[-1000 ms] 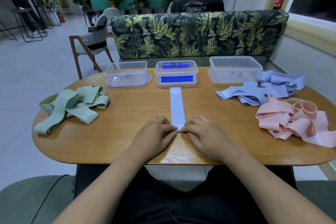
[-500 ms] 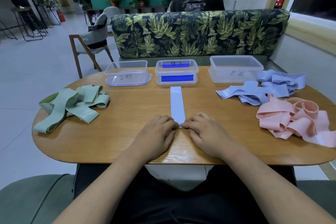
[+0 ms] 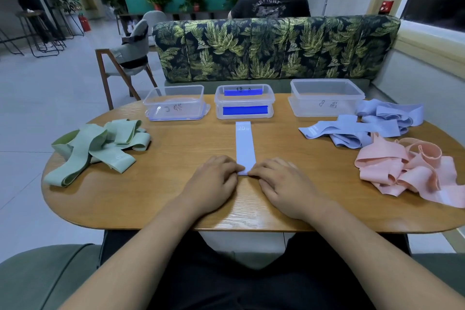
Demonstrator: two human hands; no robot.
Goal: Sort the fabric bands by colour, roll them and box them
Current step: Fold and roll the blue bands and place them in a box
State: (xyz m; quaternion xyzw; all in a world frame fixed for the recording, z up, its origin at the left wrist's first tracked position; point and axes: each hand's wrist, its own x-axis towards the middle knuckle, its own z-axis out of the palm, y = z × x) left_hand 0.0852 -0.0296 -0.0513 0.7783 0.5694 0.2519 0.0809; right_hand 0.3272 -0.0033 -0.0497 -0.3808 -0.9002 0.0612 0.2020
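Blue band [image 3: 243, 145] before the middle box [image 3: 244, 108] is pinched by left hand [image 3: 214, 180] and right hand [image 3: 280, 182]; rolling appears barely begun; green heap [image 3: 100, 146], blue heap [image 3: 352, 131], pink heap [image 3: 402, 171] are left.

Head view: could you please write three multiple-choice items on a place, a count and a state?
1. Where on the table do the green bands lie? A) left side B) right side C) inside a box
2. How many clear boxes stand there? A) two B) three C) four
3. How is the flat band? A) fully rolled B) stretched out, near end pinched C) boxed

1 A: heaped by the left edge.
2 B: three stand in a row at the far edge.
3 B: left hand and right hand pinch its near end.
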